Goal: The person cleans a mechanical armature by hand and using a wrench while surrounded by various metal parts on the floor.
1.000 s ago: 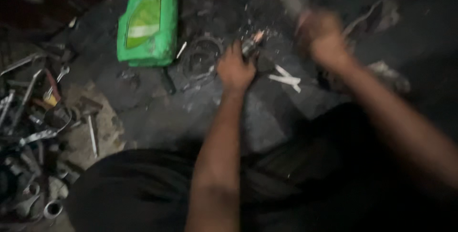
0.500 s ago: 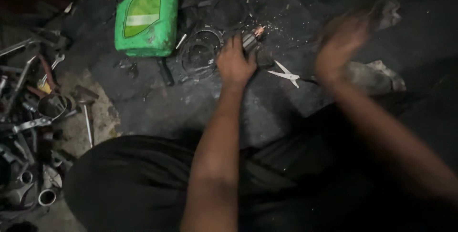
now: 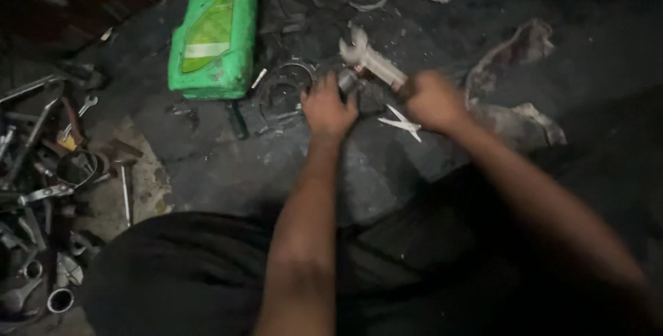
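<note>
Left hand closed over small dark metal part on greasy floor, fingers wrapped tight. Right hand gripping open-ended wrench by handle, head tilted above part. Green oil jug lying well left.

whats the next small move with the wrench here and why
Probably bring the wrench down onto the small dark part that the left hand pins to the floor. The right hand grips the wrench by its handle end, with its open jaw raised just above that part; the frame is too blurred to tell contact.
</note>
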